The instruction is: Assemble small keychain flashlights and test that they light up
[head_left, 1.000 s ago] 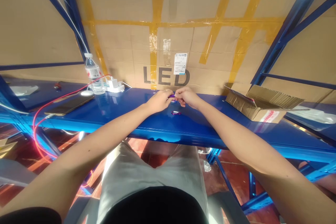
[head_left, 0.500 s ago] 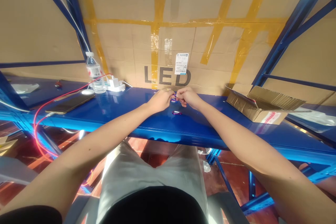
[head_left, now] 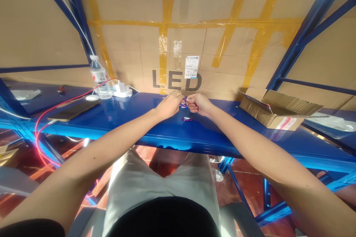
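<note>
My left hand [head_left: 169, 105] and my right hand [head_left: 198, 103] meet over the blue metal shelf [head_left: 133, 122], fingers curled in a pinch. Between the fingertips sits a small purple clip [head_left: 183, 104], held from both sides. A second purple clip [head_left: 187, 119] lies loose on the shelf just below my hands. What the clips are exactly is too small to tell.
A taped cardboard sheet marked LED [head_left: 178, 44] stands behind the shelf. To the left are a water bottle [head_left: 98, 77], a white charger [head_left: 121, 89], a red cable [head_left: 55, 111] and a phone [head_left: 72, 111]. An open cardboard box [head_left: 278, 111] lies at the right.
Both hands stay together at the same spot. The purple clip between the fingers has shifted slightly lower; the loose clip has not moved.
</note>
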The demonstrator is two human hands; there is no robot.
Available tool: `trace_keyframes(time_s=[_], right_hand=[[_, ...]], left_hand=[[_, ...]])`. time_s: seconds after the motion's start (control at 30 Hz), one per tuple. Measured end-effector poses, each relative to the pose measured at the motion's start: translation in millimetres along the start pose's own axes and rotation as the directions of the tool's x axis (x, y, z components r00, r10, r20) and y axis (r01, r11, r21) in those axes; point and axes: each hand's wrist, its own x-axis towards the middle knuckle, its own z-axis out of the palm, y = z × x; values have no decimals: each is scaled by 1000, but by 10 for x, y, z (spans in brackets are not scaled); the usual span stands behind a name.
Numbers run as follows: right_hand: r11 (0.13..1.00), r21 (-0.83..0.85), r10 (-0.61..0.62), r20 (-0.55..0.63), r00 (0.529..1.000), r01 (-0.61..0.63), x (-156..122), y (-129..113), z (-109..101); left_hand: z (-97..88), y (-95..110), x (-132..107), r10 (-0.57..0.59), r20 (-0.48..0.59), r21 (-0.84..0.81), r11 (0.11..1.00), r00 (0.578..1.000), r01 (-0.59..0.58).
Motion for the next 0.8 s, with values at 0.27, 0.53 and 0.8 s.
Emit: trace_keyframes(time_s=[0.27, 0.53, 0.8], right_hand=[[842, -538, -29, 7, 1000, 28, -49, -151, 14], [465, -857, 171, 332, 928, 222, -119, -132, -64], [627, -772, 0, 134, 991, 105, -89, -82, -15]], left_hand=[[-39, -71, -23, -267, 49, -31, 963, 963, 268], [-34, -359, -43, -444, -60, -292, 864, 894, 409], [-33, -289, -28, -484, 11, -419, 792, 875, 444]])
